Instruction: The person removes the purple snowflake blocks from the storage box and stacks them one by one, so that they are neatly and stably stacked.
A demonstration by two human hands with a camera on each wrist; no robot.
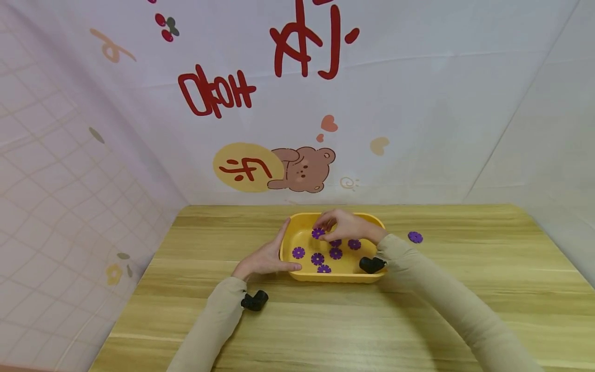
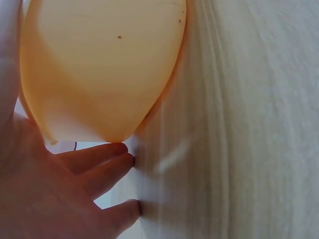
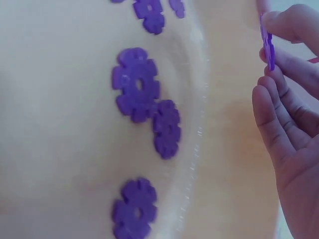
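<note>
In head view, a smooth yellow plastic round-cornered tray (image 1: 337, 278) holding notched purple plastic discs (image 1: 335, 253) stands near the wood-grained tabletop's (image 1: 334, 325) far edge; in left-wrist view, the left hand (image 2: 62, 186) braces its end, unclenched; in right-wrist view, the right hand (image 3: 296, 142) pinches one flat disc (image 3: 267, 44) over it.

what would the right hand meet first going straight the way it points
The right hand would likely meet the left wall of the yellow tray, by the left hand; height is unclear.
</note>
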